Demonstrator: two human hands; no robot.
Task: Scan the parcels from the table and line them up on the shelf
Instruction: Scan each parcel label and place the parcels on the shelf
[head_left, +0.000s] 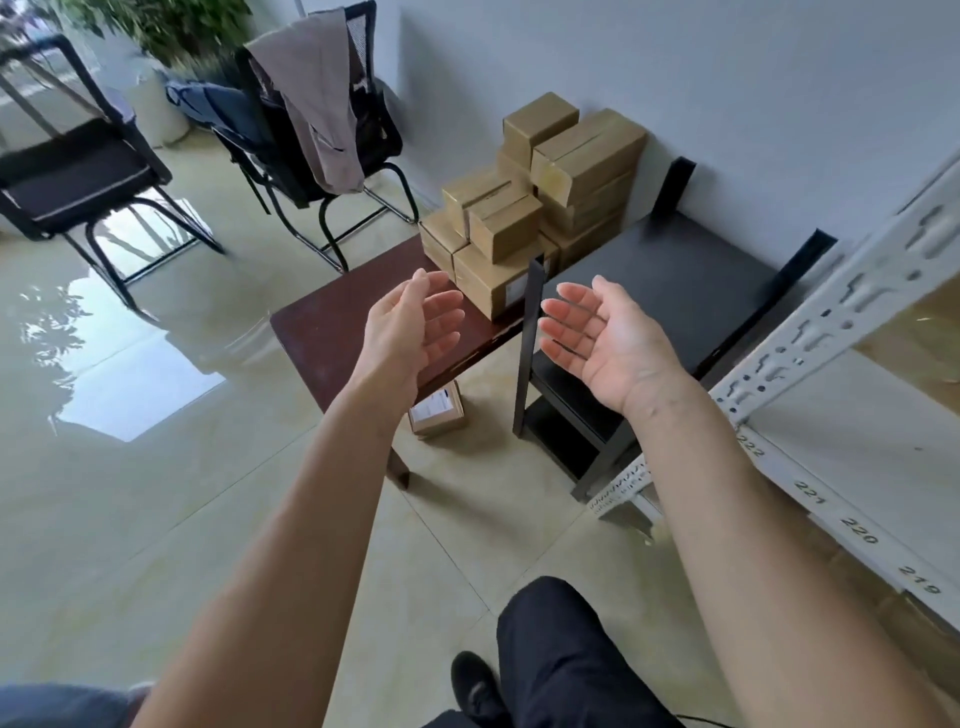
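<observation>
The floor (156, 467) takes up the whole left side, from 7 to 10 o'clock, glossy tile with open room between the chairs and the table. A white rack (852, 322) runs along the right edge from 2 to 5 o'clock, its numbered beam slanting down toward the bottom corner. A black shelf (670, 280) stands at centre right against the wall, its near post just beside the table's right edge. The dark table (322, 332) sits at centre, its near-left corner jutting into the open floor. Two chairs (83, 176) stand at 10 to 11 o'clock. The parcels (540, 197) are stacked at 12 o'clock on the table's far end, reaching to the wall. One box (436, 413) lies on the floor under the table's near edge. The left hand (410, 327) and right hand (597, 338) hover over the table edge, palms facing, fingers relaxed and spread, holding nothing.
</observation>
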